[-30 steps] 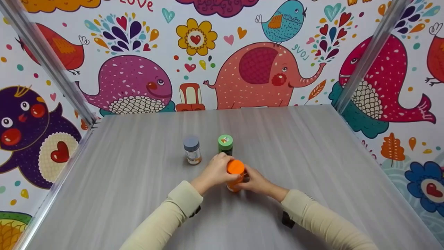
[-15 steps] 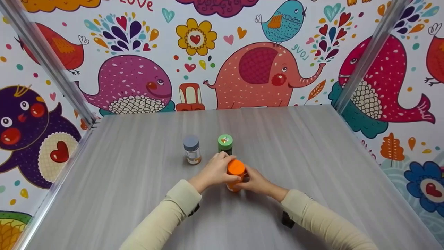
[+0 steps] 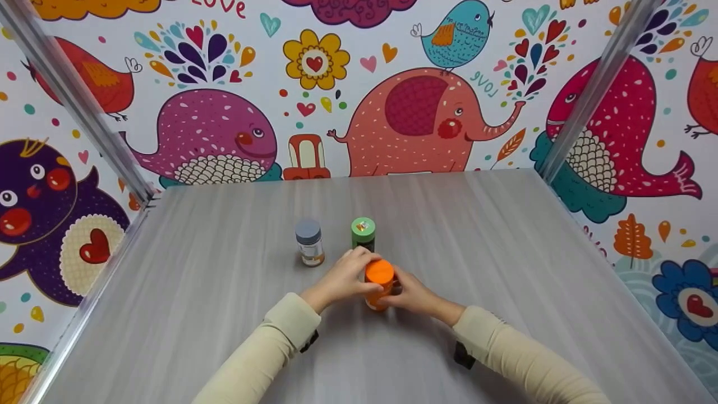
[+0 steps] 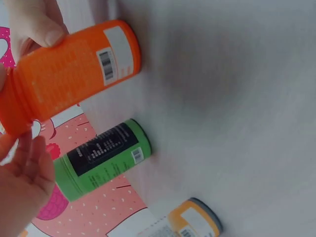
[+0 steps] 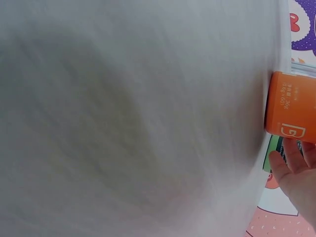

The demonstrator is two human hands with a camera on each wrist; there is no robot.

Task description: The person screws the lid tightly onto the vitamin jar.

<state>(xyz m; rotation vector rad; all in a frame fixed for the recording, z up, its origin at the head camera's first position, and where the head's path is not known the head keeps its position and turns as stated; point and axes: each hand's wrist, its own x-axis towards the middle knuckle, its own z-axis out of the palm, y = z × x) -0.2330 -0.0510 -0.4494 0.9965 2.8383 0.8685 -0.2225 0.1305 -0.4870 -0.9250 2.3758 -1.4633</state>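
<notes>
An orange supplement bottle [image 3: 380, 273] stands upright on the table between my two hands. My left hand [image 3: 346, 279] holds it around the cap, with the thumb on the near side. Lower down, my right hand [image 3: 416, 293] grips the bottle's body from the right. In the left wrist view the orange bottle [image 4: 74, 69] shows a barcode label, and the cap is in place. The right wrist view has the bottle's lower part [image 5: 294, 106] at its right edge, with my right-hand fingers [image 5: 295, 158] against it.
Just behind the orange bottle stands a green bottle [image 3: 363, 229], partly hidden by my left hand. A clear bottle with a grey lid [image 3: 309, 238] stands to its left. The grey table [image 3: 477, 224] meets patterned walls at the back and sides.
My left wrist and sleeve have shifted slightly left, while the left fingers stay at the cap. The right hand and the bottles look unmoved.
</notes>
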